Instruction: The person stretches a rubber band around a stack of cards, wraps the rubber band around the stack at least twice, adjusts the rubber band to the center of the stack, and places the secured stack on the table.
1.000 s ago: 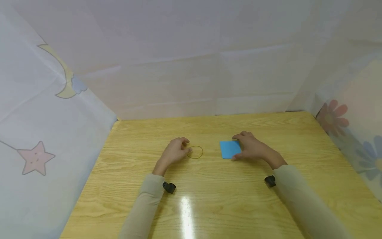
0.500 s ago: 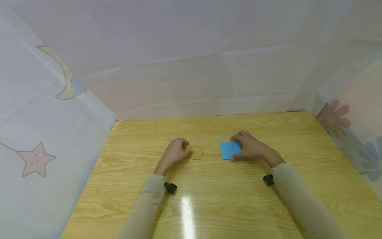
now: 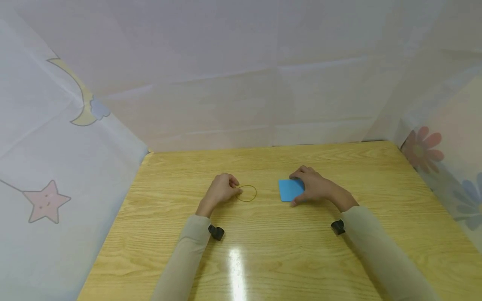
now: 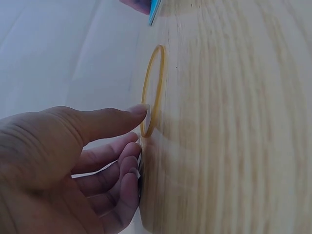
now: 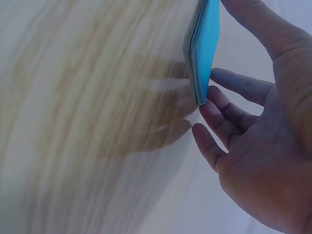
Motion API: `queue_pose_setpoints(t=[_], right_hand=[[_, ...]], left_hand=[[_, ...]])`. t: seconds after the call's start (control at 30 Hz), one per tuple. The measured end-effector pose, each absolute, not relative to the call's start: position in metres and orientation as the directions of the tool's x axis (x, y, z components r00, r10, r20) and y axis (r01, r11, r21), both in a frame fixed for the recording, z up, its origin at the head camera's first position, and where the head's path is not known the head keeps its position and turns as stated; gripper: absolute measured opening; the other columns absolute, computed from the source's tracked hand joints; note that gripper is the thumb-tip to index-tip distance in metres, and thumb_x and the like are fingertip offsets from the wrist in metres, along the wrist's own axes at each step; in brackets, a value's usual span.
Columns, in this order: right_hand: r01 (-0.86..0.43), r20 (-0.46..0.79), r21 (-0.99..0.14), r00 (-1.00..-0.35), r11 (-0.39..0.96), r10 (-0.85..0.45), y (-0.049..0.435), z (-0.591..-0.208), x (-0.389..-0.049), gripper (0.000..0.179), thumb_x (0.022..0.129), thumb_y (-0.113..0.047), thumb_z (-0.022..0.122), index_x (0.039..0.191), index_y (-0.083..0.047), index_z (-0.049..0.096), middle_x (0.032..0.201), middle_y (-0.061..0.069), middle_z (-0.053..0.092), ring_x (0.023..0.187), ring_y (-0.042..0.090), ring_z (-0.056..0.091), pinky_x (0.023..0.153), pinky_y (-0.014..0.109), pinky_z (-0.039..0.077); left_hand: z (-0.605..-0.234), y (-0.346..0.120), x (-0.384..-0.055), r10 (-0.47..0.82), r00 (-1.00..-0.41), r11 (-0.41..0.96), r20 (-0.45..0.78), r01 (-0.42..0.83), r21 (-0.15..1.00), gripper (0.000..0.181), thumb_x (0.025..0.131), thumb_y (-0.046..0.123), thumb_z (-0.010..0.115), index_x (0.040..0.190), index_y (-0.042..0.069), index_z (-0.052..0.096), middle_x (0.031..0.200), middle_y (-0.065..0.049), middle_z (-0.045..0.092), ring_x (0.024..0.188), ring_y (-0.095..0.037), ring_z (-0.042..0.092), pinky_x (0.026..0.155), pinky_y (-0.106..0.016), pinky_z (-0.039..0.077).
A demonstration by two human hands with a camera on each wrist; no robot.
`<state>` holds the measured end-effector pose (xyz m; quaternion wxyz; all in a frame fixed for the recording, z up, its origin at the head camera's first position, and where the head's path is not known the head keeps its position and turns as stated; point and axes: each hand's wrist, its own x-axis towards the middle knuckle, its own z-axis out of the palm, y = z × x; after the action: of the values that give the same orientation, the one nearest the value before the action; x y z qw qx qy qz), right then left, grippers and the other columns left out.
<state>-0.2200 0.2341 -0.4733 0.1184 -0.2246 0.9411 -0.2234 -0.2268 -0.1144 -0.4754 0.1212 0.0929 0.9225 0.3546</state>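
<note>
A thin yellow rubber band lies as a loop on the wooden table. My left hand is at the loop's left side, fingers loosely bent. In the left wrist view its thumb tip overlaps the rubber band; whether it touches is unclear. To the right lies a square, blue-topped stack of thin sheets, its layered edge showing in the right wrist view. My right hand reaches around the stack from the right, thumb at the near edge, fingers at the far edge. Firm contact cannot be confirmed, and the palm hides the stack's right side.
The wooden table ends at a pale cloth backdrop behind and at both sides. A black wrist camera sits on the left sleeve, another black camera on the right.
My right hand has shifted slightly left, farther around the blue stack, its thumb now past the near edge. The left hand and the rubber band have hardly moved.
</note>
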Motion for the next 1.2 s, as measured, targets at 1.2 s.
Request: queue_pose_setpoints(t=[1.2], right_hand=[[-0.379, -0.159, -0.452, -0.857, 0.808, -0.491, 0.228, -0.468, -0.225, 0.081, 0.082, -0.047, 0.09, 0.143, -0.003, 0.058, 0.142, 0.021, 0.054, 0.123, 0.04, 0.054, 0.101, 0.06, 0.051]], left_hand=[[-0.471, -0.108, -0.224, 0.169, -0.972, 0.741, -0.166, 0.015, 0.672, 0.012, 0.089, 0.019, 0.086, 0.087, 0.008, 0.081, 0.095, -0.008, 0.078, 0.077, -0.018, 0.066, 0.066, -0.029, 0.053]])
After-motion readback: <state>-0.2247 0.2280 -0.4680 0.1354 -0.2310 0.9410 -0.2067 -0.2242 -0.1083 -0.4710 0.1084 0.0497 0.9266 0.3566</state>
